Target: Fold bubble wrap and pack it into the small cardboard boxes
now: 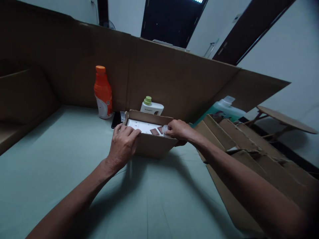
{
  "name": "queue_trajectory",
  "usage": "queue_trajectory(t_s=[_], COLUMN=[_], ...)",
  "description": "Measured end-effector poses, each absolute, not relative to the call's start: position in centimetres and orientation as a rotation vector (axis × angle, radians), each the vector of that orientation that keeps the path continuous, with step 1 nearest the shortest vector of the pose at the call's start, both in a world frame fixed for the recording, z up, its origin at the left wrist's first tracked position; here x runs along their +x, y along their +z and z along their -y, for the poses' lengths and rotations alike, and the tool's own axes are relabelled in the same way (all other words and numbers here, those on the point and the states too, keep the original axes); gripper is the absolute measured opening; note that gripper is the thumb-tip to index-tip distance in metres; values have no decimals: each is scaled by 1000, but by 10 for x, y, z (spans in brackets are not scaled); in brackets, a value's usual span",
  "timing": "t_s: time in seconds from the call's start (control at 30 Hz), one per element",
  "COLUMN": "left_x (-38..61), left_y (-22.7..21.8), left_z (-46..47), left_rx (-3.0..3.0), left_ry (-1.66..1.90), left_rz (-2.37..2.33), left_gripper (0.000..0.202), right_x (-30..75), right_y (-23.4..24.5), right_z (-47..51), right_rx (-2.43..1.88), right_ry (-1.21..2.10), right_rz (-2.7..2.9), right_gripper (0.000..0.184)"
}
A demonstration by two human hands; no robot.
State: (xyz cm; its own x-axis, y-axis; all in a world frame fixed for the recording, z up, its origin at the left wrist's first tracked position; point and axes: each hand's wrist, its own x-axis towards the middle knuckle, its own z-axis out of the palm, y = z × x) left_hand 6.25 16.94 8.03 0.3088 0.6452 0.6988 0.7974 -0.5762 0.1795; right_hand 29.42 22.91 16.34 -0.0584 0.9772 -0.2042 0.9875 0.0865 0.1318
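A small open cardboard box (156, 146) stands upright on the pale green cloth in front of me. Inside it lies a white package (141, 126) with brown printed patches. My left hand (124, 141) is closed on the box's front left rim, fingers bent over the edge. At the right end, my right hand (179, 129) grips the box wall, its fingertips reaching inside. Touching those fingertips is a small round translucent piece (165, 128), perhaps part of the package. The undersides of both hands' fingers are partly hidden.
Behind the box stand a white bottle with a green cap (152, 108), an orange bottle (103, 93) and a dark phone-like object (116, 119). A teal liquid jug (224, 108) and folded cardboard (239, 159) are at right. A tall cardboard screen (174, 76) borders the back.
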Motion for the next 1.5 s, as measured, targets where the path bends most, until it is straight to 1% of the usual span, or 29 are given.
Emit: queue_trajectory(t_s=[0.1, 0.2, 0.27, 0.33, 0.37, 0.4, 0.43, 0.5, 0.53, 0.57, 0.63, 0.73, 0.8, 0.87, 0.93, 1.0, 1.1, 1.17, 1.23, 1.37, 1.5], left_x=[63, 59, 51, 42, 38, 35, 34, 35, 38, 43, 55, 81, 98, 108, 106, 94, 73, 72, 86, 147, 215], left_y=[81, 79, 72, 59, 51, 43, 35, 22, 18, 17, 19, 26, 27, 26, 24, 21, 18, 15, 11, 7, 7], left_z=[-170, -169, -165, -161, -160, -159, -160, -164, -167, -170, -175, -167, -148, -121, -93, -71, -64, -73, -91, -146, -213], left_rx=[-2383, -2349, -2261, -2196, -2206, -2245, -2312, -2474, -2535, -2563, -2544, -2520, -2627, -2756, -2787, -2670, -2459, -2451, -2528, -2844, -3058], left_ry=[-1122, -1261, -1465, -1658, -1729, -1785, -1829, -1936, -2001, -2066, -2169, -2221, -2231, -2204, -2138, -2072, -2029, -2026, -2048, -2043, -1926], left_rz=[1318, 1304, 1348, 1479, 1580, 1701, 1828, 2027, 2087, 2125, 2165, 2170, 2100, 2041, 2087, 2218, 2330, 2313, 2224, 1897, 1728], left_gripper=[23, 27, 40, 57, 62, 66, 69, 73, 72, 71, 68, 67, 65, 61, 53, 45, 40, 39, 39, 47, 55], right_x=[294, 309, 330, 353, 363, 369, 371, 363, 355, 346, 333, 344, 365, 383, 385, 371, 343, 339, 350, 400, 439], right_y=[171, 188, 193, 183, 172, 157, 141, 106, 92, 81, 70, 71, 74, 74, 71, 66, 61, 59, 57, 44, 16], right_z=[-227, -208, -185, -161, -152, -145, -142, -145, -150, -156, -165, -154, -128, -96, -68, -50, -48, -55, -60, -60, -57], right_rx=[2013, 2125, 2298, 2514, 2605, 2664, 2672, 2566, 2508, 2470, 2469, 2547, 2642, 2775, 2835, 2794, 2708, 2714, 2764, 3026, 3210], right_ry=[-121, -96, 9, 45, -24, -163, -350, -730, -856, -933, -976, -939, -872, -758, -702, -741, -820, -814, -737, -406, -27], right_rz=[-2135, -2242, -2436, -2624, -2673, -2699, -2714, -2710, -2697, -2685, -2676, -2677, -2632, -2537, -2500, -2585, -2769, -2816, -2817, -2659, -2545], right_gripper=[23, 28, 29, 29, 29, 31, 37, 52, 55, 55, 49, 46, 44, 43, 44, 42, 41, 43, 42, 39, 49])
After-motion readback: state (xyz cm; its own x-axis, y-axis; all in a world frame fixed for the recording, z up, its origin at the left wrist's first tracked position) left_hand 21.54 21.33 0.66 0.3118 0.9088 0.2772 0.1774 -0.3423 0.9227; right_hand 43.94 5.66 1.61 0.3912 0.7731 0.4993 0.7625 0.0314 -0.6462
